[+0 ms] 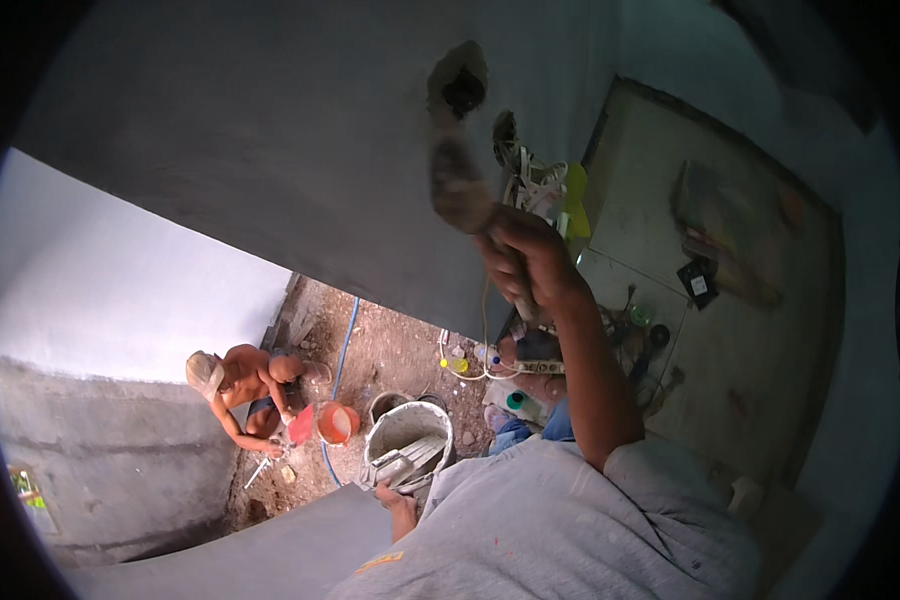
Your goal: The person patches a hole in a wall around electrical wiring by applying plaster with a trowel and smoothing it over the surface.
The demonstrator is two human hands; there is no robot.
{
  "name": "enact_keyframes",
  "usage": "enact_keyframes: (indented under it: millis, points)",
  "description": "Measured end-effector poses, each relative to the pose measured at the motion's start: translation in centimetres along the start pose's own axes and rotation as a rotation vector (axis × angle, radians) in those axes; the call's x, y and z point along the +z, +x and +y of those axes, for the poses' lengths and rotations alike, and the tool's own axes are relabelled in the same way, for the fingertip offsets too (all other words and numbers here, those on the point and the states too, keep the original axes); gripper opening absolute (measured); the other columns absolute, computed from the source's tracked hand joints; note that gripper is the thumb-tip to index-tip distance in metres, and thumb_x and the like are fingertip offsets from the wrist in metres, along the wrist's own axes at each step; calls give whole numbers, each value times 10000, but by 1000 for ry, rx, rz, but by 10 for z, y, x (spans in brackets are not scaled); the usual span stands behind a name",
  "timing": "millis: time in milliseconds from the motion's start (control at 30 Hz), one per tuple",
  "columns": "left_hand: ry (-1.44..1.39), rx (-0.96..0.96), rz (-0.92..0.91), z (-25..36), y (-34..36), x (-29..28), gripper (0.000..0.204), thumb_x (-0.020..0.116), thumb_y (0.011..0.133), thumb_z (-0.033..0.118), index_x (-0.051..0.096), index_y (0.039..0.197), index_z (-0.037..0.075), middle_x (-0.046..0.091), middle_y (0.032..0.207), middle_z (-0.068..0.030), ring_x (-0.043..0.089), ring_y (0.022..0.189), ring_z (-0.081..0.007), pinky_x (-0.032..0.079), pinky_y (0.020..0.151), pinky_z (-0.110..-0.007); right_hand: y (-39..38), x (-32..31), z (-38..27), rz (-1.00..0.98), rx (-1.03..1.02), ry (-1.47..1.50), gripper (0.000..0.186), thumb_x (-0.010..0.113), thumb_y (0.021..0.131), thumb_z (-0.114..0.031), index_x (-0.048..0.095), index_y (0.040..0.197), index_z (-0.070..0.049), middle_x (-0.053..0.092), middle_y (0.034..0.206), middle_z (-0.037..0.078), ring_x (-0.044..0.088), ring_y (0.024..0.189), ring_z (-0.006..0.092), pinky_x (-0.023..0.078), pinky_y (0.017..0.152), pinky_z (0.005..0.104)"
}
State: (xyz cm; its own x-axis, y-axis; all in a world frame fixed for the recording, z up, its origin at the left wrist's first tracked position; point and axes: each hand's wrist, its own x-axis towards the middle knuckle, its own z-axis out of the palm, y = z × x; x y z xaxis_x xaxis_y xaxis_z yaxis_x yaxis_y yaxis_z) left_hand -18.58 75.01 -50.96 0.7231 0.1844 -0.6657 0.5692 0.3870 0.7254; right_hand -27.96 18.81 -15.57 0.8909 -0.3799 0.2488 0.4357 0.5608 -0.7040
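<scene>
My right hand (530, 260) is raised in front of the grey wall, fingers wrapped around the handle of a flat hand tool (457, 180). The tool has a pale handle and a dark, patchy head, smeared by motion, so its exact kind is unclear. Its upper end is close to a rough hole (462, 92) in the wall. Low down, my left hand (400, 508) is closed at the near rim of a whitish, plaster-stained bucket (372, 440). Inside the bucket lie pale, crusted flat tools (410, 462). Part of the left hand is hidden by my grey shirt.
A co-worker (250, 385) in a cap crouches on the dirt ground at left, beside an orange bucket (338, 424). A blue hose (346, 345) crosses the ground. Wires (540, 185) hang from a second wall hole. Cables and a black box (698, 283) lie at right.
</scene>
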Motion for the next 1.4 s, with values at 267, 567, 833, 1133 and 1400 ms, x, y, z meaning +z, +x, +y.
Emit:
enact_keyframes:
  millis: [267, 567, 833, 1133, 1400]
  points:
    - [-44, 9, 101, 13, -27, 19, 553, 537, 711, 164, 566, 1241, 10, 595, 1223, -183, 608, 1119, -391, 492, 1017, -557, 3, -10, 11, -328, 110, 474, 344, 580, 980, -359, 612, 964, -17, 454, 597, -9, 418, 364, 92, 397, 318, 281]
    - [-106, -15, 35, 21, -51, 19, 556, 525, 715, 162, 571, 1252, 24, 592, 1242, -180, 601, 1135, -393, 488, 1025, -562, 17, -1, 8, 263, -43, -373, 287, 560, 1019, -294, 599, 1011, -10, 494, 655, 0, 502, 509, 100, 438, 482, 273]
    - [-24, -20, 51, 36, -86, 37, 591, 517, 737, 156, 528, 1314, 32, 566, 1307, -182, 567, 1193, -408, 445, 1062, -598, 59, 20, 26, 543, -339, -1100, 82, 588, 981, -125, 582, 1026, -57, 642, 789, 168, 659, 695, 384, 517, 606, 437]
    - [-29, 3, 10, 37, -105, 56, 562, 508, 754, 156, 537, 1303, 41, 573, 1306, -173, 569, 1199, -397, 452, 1052, -600, 81, 35, 29, 605, -520, -1106, 72, 608, 973, -118, 578, 1021, -73, 636, 773, 148, 662, 661, 358, 510, 564, 421]
    - [-23, -4, 55, 38, -114, 65, 583, 502, 763, 179, 518, 1330, 44, 568, 1323, -176, 565, 1211, -402, 461, 1038, -613, 80, 53, 27, 620, -438, -1139, 61, 594, 972, -106, 573, 1015, -69, 630, 767, 163, 657, 689, 380, 505, 586, 439]
